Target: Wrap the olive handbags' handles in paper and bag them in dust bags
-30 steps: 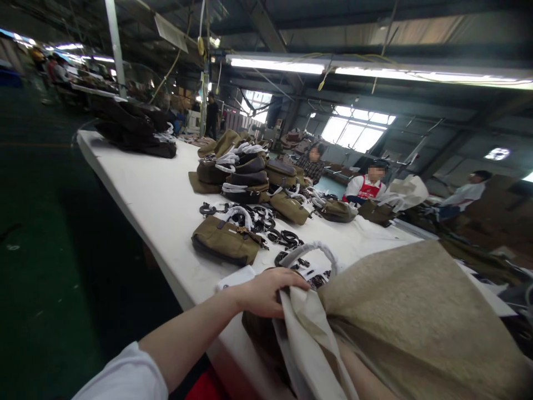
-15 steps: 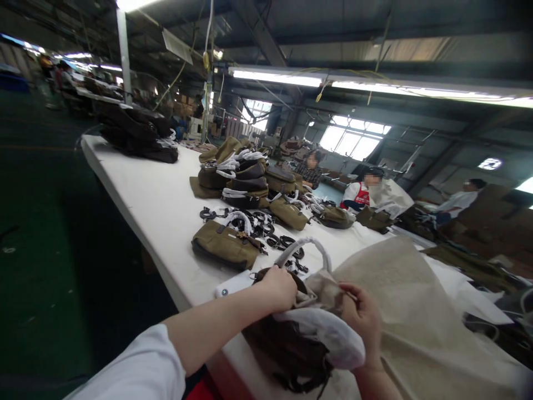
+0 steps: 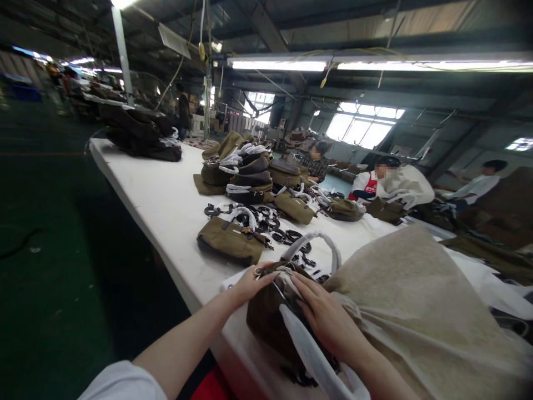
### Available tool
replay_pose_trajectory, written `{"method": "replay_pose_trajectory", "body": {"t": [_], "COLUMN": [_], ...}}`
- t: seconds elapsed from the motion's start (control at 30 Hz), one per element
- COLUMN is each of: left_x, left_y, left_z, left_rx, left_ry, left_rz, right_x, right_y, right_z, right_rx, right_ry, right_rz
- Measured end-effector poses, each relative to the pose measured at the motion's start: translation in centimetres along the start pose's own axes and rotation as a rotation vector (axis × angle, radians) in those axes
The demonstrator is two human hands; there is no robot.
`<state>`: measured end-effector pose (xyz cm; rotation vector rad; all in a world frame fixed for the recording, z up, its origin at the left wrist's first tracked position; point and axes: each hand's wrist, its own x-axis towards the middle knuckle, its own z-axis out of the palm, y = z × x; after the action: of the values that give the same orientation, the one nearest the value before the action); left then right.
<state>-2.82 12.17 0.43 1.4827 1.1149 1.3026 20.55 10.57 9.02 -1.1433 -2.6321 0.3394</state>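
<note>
A dark brown handbag [image 3: 268, 325] stands on the white table in front of me. White wrapping covers its handles; the far handle [image 3: 332, 247] arches up, and the near handle [image 3: 306, 341] hangs over the front. Pale beige cloth [image 3: 285, 276] bunches in the bag's mouth. My left hand [image 3: 253, 282] grips the bag's left end, thumb over the top edge near a metal ring. Across the mouth lies my right hand [image 3: 327, 311], fingers stretched out and pressing on the beige cloth. Its forearm passes behind the near handle. Beside the bag spreads a large beige cloth sheet [image 3: 416, 289].
An olive handbag [image 3: 231, 243] lies on the white table [image 3: 144, 194], beside coiled black straps [image 3: 287, 238]. Behind are stacked olive bags [image 3: 250, 172] and a dark pile [image 3: 144, 136]. A co-worker in a red apron [image 3: 368, 186] and others work across the table.
My left hand has moved from inside the bag's mouth to its left end. My right hand has shifted left from the cloth at the right side onto the mouth, and its fingers have straightened.
</note>
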Motion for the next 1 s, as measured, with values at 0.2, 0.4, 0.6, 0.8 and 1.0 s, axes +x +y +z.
{"method": "replay_pose_trajectory", "body": {"t": [0.2, 0.4, 0.6, 0.8, 1.0], "left_x": [-1.7, -1.4, -1.6, -1.8, -1.5], "left_y": [-0.3, -0.2, 1.3, 1.7, 6.5], "left_z": [2.6, 0.9, 1.0, 3.7, 3.3], "left_rx": [0.095, 0.25, 0.344, 0.237, 0.358], "left_ry": [0.127, 0.148, 0.16, 0.211, 0.142], "left_rz": [0.071, 0.211, 0.423, 0.217, 0.452], "right_x": [1.2, 1.3, 2.5, 3.5, 2.8], "right_y": [0.5, 0.3, -0.9, -1.7, -1.2], "right_z": [2.3, 2.5, 4.2, 5.3, 5.7], "right_rx": [0.17, 0.204, 0.15, 0.072, 0.137], "right_ry": [-0.166, -0.289, -0.299, -0.225, -0.176], "right_rz": [-0.004, -0.104, -0.235, -0.229, -0.117]}}
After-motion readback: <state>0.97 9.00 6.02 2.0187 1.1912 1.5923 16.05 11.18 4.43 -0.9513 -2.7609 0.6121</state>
